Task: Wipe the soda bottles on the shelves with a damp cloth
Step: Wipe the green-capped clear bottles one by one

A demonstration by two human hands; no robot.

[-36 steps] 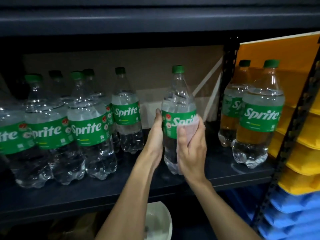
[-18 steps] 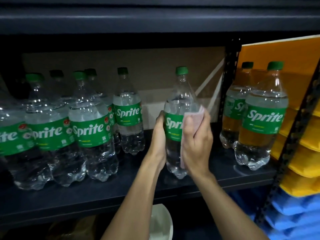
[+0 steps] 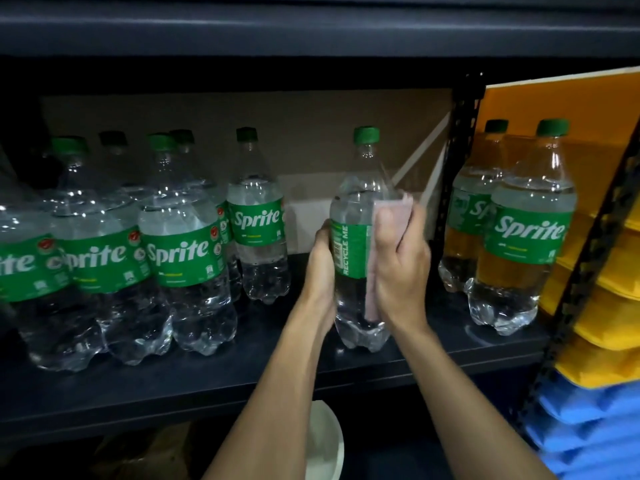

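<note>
A clear Sprite bottle (image 3: 356, 209) with a green cap and label stands on the dark shelf (image 3: 242, 386), its "RECYCLE ME" side toward me. My left hand (image 3: 320, 268) grips its left side at label height. My right hand (image 3: 401, 268) presses a folded pink cloth (image 3: 389, 207) against its right side, fingers curled round cloth and bottle. Several more Sprite bottles (image 3: 183, 251) crowd the shelf to the left, and two Sprite bottles (image 3: 526, 230) stand at the right.
An upper shelf (image 3: 311, 32) hangs low over the bottle caps. A black perforated upright (image 3: 460, 161) stands behind right. Yellow bins (image 3: 609, 306) and blue bins (image 3: 588, 431) stack at the right. A white bowl (image 3: 325, 441) sits below the shelf.
The bottle has turned, its Sprite logo gone and the "RECYCLE ME" side now facing me. My right hand with the cloth has slid up and round its right side.
</note>
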